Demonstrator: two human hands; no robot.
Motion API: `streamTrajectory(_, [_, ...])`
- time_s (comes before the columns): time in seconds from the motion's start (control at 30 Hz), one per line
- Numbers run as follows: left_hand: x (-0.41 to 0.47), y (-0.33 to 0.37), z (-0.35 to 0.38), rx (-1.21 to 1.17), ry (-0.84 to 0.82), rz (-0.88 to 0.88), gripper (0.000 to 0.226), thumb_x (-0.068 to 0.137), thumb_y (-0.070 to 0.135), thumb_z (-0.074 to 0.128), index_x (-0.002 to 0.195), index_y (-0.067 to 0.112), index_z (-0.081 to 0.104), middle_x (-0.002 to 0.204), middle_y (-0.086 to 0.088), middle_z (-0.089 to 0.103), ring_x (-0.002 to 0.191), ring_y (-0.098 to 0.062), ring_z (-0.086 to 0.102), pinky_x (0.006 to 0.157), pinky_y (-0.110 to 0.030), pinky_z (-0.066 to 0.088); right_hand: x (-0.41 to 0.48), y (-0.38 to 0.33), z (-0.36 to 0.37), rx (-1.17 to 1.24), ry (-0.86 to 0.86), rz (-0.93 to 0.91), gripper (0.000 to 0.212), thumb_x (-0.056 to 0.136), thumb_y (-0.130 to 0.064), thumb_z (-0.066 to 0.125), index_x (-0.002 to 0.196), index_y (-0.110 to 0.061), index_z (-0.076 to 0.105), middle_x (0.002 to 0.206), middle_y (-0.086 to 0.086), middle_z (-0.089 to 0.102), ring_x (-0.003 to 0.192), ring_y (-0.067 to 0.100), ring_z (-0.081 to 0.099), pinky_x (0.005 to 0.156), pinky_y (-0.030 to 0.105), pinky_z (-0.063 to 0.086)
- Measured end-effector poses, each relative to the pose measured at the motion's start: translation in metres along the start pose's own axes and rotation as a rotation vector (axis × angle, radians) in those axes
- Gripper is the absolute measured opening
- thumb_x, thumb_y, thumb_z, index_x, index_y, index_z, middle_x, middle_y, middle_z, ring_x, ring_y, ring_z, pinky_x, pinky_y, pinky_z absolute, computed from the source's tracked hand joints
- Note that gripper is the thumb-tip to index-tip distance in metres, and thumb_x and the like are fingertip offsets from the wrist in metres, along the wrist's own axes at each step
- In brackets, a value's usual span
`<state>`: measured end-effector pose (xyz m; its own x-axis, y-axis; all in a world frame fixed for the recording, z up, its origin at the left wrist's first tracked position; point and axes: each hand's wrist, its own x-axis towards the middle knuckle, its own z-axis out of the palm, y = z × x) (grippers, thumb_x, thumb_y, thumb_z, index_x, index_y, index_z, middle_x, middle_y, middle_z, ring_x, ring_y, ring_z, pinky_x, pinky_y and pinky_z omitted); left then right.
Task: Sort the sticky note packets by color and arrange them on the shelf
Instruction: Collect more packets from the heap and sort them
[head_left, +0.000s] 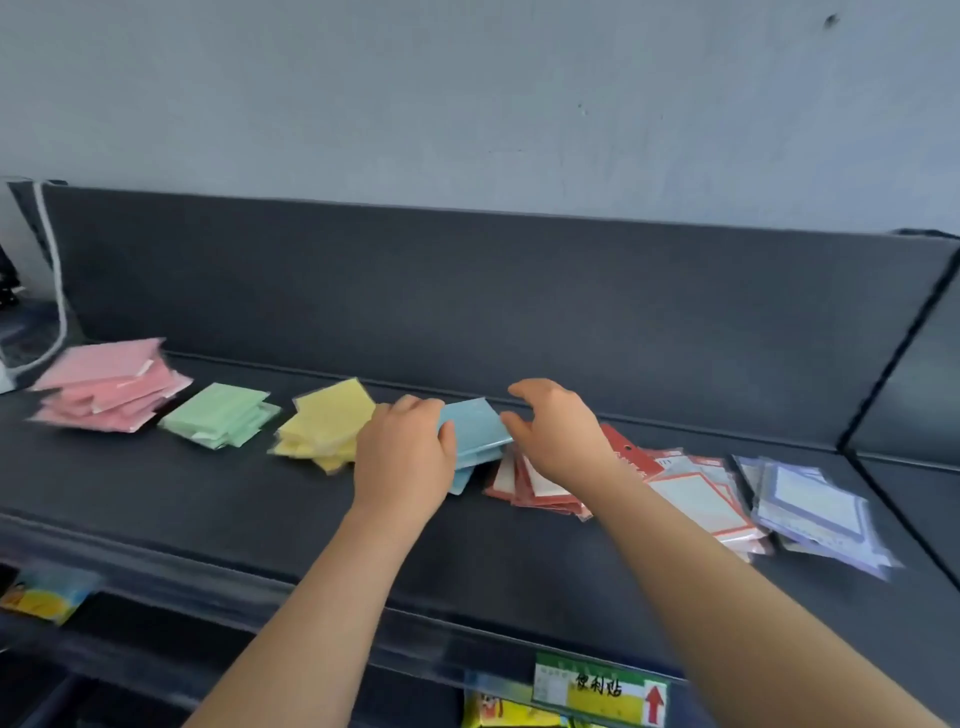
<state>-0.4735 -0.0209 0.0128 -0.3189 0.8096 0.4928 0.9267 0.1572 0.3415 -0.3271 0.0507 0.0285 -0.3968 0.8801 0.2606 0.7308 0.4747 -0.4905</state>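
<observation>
On the dark shelf, between the yellow pile and the red-bordered packets, the left hand grips the blue packets, thumb on top; the right hand hovers just beside them, fingers loosely curved, holding nothing; a pink pile and a green pile lie further left

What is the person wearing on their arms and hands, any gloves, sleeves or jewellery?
Nothing that shows. The left hand and right hand are ungloved, with no ring, watch or bracelet visible. The left forearm and right forearm are uncovered down to the picture's bottom edge; no sleeve comes into view.
</observation>
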Motion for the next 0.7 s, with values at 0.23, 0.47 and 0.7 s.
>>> streamTrajectory(0.23, [-0.019, 0.070, 0.007, -0.078, -0.009, 0.232, 0.029, 0.094, 0.027, 0.052, 0.115, 0.015, 0.068, 0.110, -0.003, 0.069, 0.098, -0.027, 0.059, 0.083, -0.038, 0.045, -0.059, 0.046, -0.056, -0.164, 0.143, 0.132, 0.044, 0.098, -0.031, 0.048, 0.139, -0.016, 0.048, 0.142, -0.001, 0.049, 0.129, 0.021, 0.046, 0.099, 0.029, 0.038])
streamTrajectory(0.47, [-0.046, 0.149, 0.030, -0.166, -0.068, 0.420, 0.029, 0.096, 0.032, 0.048, 0.113, 0.021, 0.068, 0.111, 0.003, 0.068, 0.098, -0.023, 0.058, 0.083, -0.035, 0.044, -0.121, 0.106, -0.102, -0.196, 0.251, 0.301, 0.037, 0.095, -0.026, 0.050, 0.127, -0.011, 0.058, 0.131, 0.003, 0.059, 0.122, 0.023, 0.050, 0.097, 0.030, 0.038])
streamTrajectory(0.7, [-0.087, 0.246, 0.058, -0.205, -0.171, 0.535, 0.026, 0.094, 0.028, 0.049, 0.101, 0.016, 0.071, 0.101, 0.000, 0.069, 0.090, -0.026, 0.058, 0.077, -0.035, 0.042, -0.187, 0.187, -0.158, -0.248, 0.282, 0.407, 0.035, 0.094, -0.023, 0.052, 0.126, -0.011, 0.060, 0.128, 0.004, 0.061, 0.117, 0.026, 0.054, 0.094, 0.030, 0.039])
